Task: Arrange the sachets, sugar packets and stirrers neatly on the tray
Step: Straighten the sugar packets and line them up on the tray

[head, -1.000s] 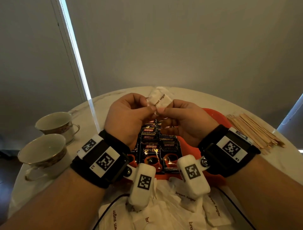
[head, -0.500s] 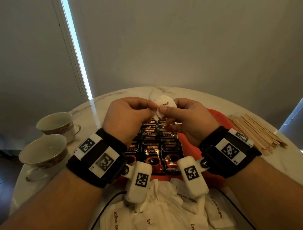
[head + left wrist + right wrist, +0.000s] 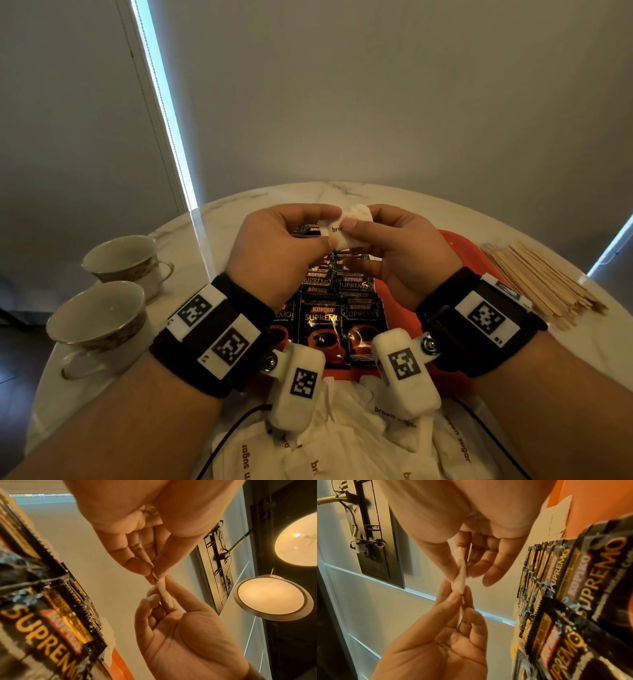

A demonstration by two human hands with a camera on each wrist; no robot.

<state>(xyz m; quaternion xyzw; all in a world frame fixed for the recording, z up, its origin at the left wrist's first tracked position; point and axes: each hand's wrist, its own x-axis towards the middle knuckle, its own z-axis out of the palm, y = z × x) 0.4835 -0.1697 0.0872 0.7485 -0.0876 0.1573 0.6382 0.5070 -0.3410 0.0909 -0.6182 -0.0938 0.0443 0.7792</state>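
**Round marble counter, both hands holding one sugar packet above an orange tray**

Round and pale, the marble counter (image 3: pixel 239 202) fills the lower half of the head view, set against a plain grey wall.

Nearest the viewer, a loose heap of white brown-sugar packets (image 3: pixel 342 438) lies on the counter just short of the tray. Beyond the heap sits the orange tray (image 3: pixel 455 241). Black coffee sachets (image 3: pixel 320 318) already lie on it in overlapping rows, and the right wrist view shows one white packet lying flat on the tray's bare orange part.

Above the sachets, the left hand (image 3: pixel 274 253) and right hand (image 3: pixel 407 253) meet. Each pinches one held sugar packet (image 3: pixel 352 229) between thumb and fingertips, by opposite edges. Both wrist views show it edge-on, lifted clear of the tray.

Two teacups (image 3: pixel 102 315) stand at the left of the counter. A pile of wooden stirrers (image 3: pixel 541 281) lies at the right, off the tray.

The step in hand appears to be straightening a sugar packet before placing it. The next move likely calls for laying it flat on the tray's free part beside the sachets, squared with the packet already there, without disturbing the rows. The heap and the stirrers are yet to be arranged.
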